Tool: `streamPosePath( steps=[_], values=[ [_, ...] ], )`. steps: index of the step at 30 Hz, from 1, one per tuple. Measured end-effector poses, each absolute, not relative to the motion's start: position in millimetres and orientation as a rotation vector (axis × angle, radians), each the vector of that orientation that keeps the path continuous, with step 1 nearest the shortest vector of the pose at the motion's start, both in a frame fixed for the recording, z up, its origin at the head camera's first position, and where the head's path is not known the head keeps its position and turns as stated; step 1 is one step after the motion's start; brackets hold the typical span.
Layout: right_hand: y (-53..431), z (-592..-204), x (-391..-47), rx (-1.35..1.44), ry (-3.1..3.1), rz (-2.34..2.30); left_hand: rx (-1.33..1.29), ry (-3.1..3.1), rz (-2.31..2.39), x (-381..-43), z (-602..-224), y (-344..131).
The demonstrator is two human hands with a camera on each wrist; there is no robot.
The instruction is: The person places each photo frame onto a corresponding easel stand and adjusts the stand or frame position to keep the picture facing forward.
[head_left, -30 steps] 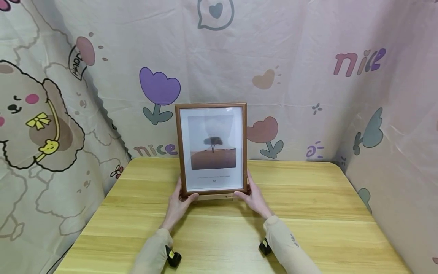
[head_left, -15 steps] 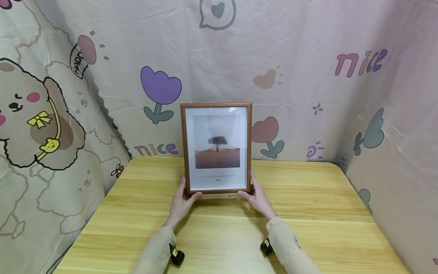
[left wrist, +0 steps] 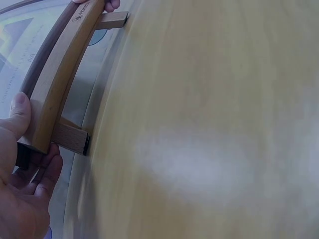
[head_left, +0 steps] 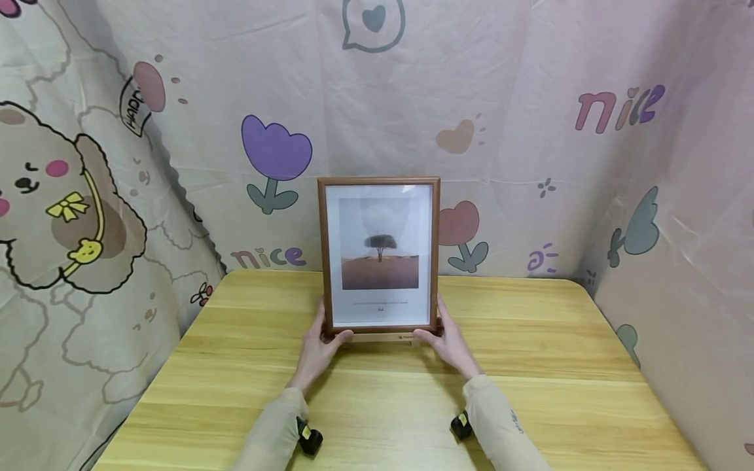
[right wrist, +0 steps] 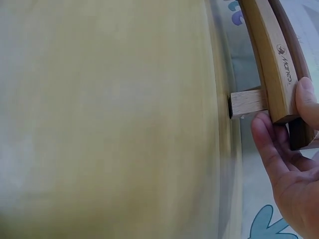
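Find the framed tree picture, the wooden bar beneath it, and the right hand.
Framed tree picture [head_left: 380,256]: head view, on the print, at the trunk.
Wooden bar [left wrist: 60,74]: left wrist view, midway along its length.
Right hand [head_left: 450,343]: head view, near the thumb's base.

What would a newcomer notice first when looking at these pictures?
The rectangular brown-framed picture of a lone tree probably comes first, in the middle of the head view, with the person's left hand and right hand at its lower corners. Next may be the large purple tulip print, left of the picture on the pale patterned cloth, then the beige cartoon animal print at the far left.
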State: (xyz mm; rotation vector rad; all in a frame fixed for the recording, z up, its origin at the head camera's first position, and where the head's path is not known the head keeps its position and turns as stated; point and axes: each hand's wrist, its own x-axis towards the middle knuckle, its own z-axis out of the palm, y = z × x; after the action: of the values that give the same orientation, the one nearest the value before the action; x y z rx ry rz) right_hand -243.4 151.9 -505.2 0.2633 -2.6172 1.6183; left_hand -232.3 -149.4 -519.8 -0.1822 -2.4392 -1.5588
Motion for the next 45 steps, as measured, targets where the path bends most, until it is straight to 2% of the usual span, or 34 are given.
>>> streamPosePath(
  steps=[45],
  values=[
    [181,-508,-236,0.23,-2.571,1.577,-0.265,-2.437,-1.598,-241,-520,-122]
  ],
)
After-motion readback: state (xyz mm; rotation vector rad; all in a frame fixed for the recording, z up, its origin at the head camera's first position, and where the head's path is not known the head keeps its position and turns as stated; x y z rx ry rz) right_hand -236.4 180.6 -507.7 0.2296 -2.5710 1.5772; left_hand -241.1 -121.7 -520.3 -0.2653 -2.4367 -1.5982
